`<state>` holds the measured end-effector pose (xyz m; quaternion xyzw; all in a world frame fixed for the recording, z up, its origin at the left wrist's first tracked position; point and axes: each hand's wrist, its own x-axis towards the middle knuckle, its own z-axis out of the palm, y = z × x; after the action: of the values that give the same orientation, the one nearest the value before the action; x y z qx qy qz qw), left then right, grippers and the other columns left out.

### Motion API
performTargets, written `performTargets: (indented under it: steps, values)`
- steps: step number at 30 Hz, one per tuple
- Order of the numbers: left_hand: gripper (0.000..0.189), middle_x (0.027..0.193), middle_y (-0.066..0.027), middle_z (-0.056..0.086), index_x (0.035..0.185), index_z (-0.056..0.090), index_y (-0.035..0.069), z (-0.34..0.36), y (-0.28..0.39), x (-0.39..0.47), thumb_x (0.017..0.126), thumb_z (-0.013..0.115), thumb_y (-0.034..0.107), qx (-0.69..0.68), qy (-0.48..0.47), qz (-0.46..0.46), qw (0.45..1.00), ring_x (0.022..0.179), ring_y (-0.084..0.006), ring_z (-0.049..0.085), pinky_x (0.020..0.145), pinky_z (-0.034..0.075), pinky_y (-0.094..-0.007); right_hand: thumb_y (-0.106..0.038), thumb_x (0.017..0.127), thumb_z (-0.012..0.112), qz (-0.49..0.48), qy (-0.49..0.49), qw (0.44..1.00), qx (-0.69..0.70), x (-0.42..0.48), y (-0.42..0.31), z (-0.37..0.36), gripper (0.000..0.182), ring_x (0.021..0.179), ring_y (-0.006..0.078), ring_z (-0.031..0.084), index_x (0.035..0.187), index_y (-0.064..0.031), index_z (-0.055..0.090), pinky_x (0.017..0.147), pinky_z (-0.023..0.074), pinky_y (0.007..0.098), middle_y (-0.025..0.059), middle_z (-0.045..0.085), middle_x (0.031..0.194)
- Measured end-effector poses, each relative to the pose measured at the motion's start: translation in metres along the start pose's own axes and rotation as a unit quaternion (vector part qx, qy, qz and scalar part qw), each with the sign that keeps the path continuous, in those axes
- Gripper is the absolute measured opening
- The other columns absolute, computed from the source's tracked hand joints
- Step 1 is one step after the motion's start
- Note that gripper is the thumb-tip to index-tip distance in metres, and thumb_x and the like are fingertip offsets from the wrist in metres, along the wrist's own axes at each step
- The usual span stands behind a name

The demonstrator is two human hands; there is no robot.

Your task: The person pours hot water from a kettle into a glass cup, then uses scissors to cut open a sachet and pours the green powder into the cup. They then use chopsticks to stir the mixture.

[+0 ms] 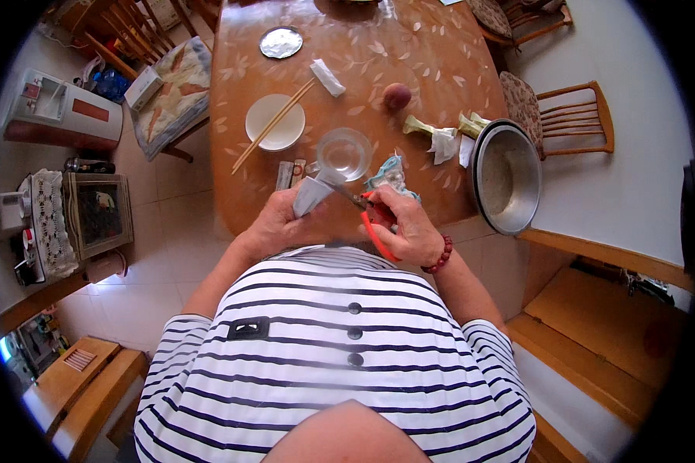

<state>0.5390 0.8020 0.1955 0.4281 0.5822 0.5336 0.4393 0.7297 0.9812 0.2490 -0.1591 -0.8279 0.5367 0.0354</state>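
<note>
Scissors with red handles (376,234) are in my right hand (406,226); their blades point at a small whitish packet (311,195) that my left hand (275,223) grips. Whether the blades touch the packet, I cannot tell. Just beyond the packet stands a clear glass mug (344,154). A crumpled cloth with a light-blue edge (389,175) lies beside my right hand. Left of the mug, two wooden chopsticks (278,121) rest across a white bowl (266,110). Two narrow sachets (285,175) lie near my left hand.
On the wooden table (237,202) are a foil-like round lid (281,42), a white wrapped piece (328,78), a peach-like fruit (397,96) and pale green stalks (417,125) with white paper. Nested metal basins (507,179) stand at the right edge. Chairs (573,118) flank the table.
</note>
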Motion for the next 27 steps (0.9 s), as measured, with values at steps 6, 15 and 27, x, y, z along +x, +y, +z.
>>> performTargets:
  steps: [6,15,27]
  values:
    - [0.018,0.090,-0.0103,0.059,0.110,0.057,0.001,-0.010,0.003,-0.013,0.097,0.065,0.011,0.048,-0.013,-0.015,0.999,0.080,-0.0203,0.055,0.076,0.049,-0.0340,-0.015,0.084,0.073,-0.001,0.006,0.999,-0.035,-0.002,-0.004,0.017,0.031,0.068,0.0195,0.052,0.103,0.0014,0.056,0.063,0.0437,0.0309,0.0101,0.054,0.078]
    - [0.020,0.091,-0.0057,0.059,0.110,0.060,0.002,-0.012,-0.010,-0.021,0.101,0.064,0.019,0.055,-0.027,0.023,0.998,0.080,-0.0150,0.054,0.073,0.048,-0.0319,-0.019,0.085,0.074,0.027,0.023,0.998,-0.047,-0.013,-0.010,0.028,0.032,0.070,0.0255,0.059,0.104,0.0013,0.057,0.064,0.0478,0.0359,0.0152,0.058,0.079]
    - [0.021,0.092,-0.0130,0.060,0.109,0.057,0.002,-0.009,-0.021,-0.023,0.093,0.070,0.010,0.051,-0.068,0.017,0.996,0.082,-0.0254,0.060,0.078,0.050,-0.0359,-0.015,0.086,0.074,0.030,0.029,0.997,-0.067,-0.026,0.000,0.039,0.026,0.063,0.0201,0.054,0.099,0.0000,0.057,0.059,0.0446,0.0329,0.0115,0.055,0.073]
